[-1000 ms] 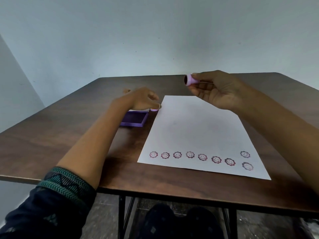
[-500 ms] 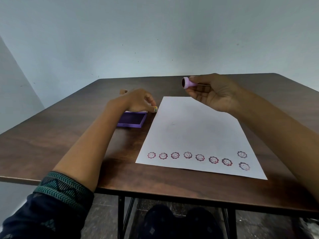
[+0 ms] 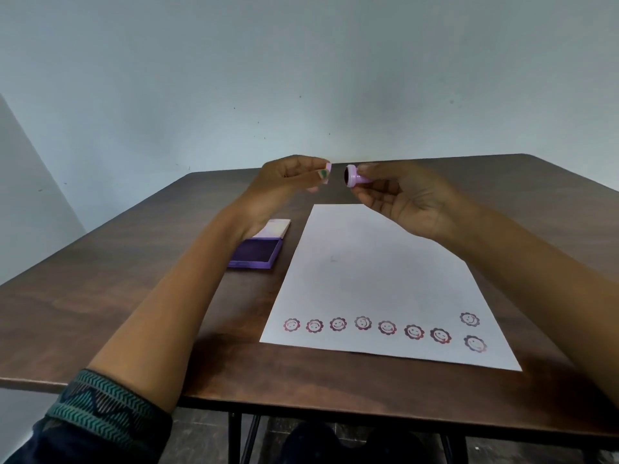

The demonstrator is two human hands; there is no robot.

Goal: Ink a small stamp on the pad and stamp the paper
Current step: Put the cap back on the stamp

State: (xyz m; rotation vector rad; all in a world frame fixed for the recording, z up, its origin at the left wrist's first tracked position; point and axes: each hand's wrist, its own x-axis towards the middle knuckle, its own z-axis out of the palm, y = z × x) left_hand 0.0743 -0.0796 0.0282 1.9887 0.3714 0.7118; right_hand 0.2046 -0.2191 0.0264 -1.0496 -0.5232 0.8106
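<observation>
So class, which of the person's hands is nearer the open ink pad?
Left. The left hand is raised just beyond the ink pad; the right hand, holding the stamp, is over the paper.

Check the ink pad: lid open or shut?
Open. The ink pad lies on the table left of the paper, its dark purple ink surface exposed and its lid folded back behind.

The paper (image 3: 378,279) lies on the worktop (image 3: 134,296), right of the middle. The ink pad (image 3: 256,253) lies open just beside the paper's left edge, toward the far end. A row of stamp marks (image 3: 363,328) runs along the paper's near edge. Above the paper's far end, the left hand (image 3: 284,182) holds a small cap (image 3: 328,172) and the right hand (image 3: 405,199) holds the stamp (image 3: 355,177), close together but apart.
</observation>
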